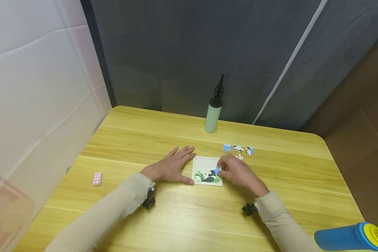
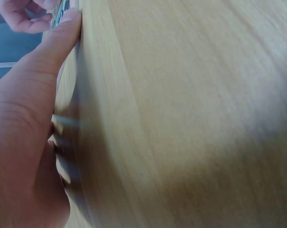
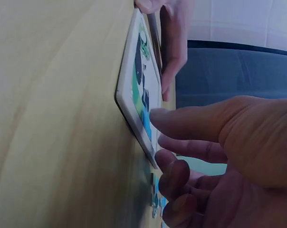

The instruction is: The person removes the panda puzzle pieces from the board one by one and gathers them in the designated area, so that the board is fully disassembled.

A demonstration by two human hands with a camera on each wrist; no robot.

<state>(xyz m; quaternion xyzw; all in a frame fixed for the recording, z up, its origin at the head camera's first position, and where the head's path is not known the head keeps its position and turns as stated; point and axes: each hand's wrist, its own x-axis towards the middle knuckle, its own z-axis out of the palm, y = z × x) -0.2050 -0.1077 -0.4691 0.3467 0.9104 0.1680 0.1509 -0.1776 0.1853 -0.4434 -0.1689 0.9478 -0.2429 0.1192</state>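
A square, white-rimmed puzzle tray (image 1: 208,184) lies on the table with green, black and white pieces in its lower part. My left hand (image 1: 173,167) is spread flat at its left side, thumb at the near left corner, fingertips by the far left one. My right hand (image 1: 239,172) is over the tray's right side, pinching a blue puzzle piece (image 1: 217,170) low at the assembled part. In the right wrist view, the thumb (image 3: 169,121) meets the piece, and the other fingers are curled. Several loose puzzle pieces (image 1: 237,148) lie beyond the right hand.
Behind the tray stands a pale green hand pump (image 1: 212,119) with a black nozzle. A pink toy brick (image 1: 97,178) lies to the left. At the near right is a blue cylinder with a yellow end (image 1: 343,237). Curtains (image 1: 182,59) hang behind the wooden table (image 1: 182,220).
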